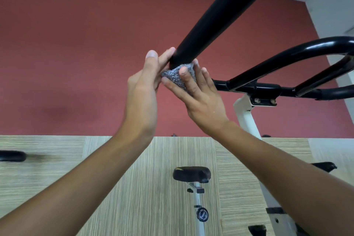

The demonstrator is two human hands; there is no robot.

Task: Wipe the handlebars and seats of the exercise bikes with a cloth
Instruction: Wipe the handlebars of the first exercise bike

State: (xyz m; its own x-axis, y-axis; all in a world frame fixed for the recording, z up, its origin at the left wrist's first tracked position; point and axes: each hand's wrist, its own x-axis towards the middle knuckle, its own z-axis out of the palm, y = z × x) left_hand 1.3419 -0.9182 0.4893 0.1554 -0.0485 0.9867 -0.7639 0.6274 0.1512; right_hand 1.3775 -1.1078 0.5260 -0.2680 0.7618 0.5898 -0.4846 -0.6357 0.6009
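My left hand (143, 86), fingers straight, steadies the tip of the black handlebar (220, 15). My right hand (203, 101) presses flat, spread fingers over the grey cloth (178, 76), bunched against the bar's end between both palms. The cloth looks soft and light, best cupped round the stiff, smooth tube. Below, a black seat (191, 174) stands before pale striped panelling (57, 168) and a red wall (76, 44).

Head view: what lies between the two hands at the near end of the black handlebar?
The grey cloth, bunched against the end of the handlebar, pressed between the left hand and the right hand; the head view shows it.
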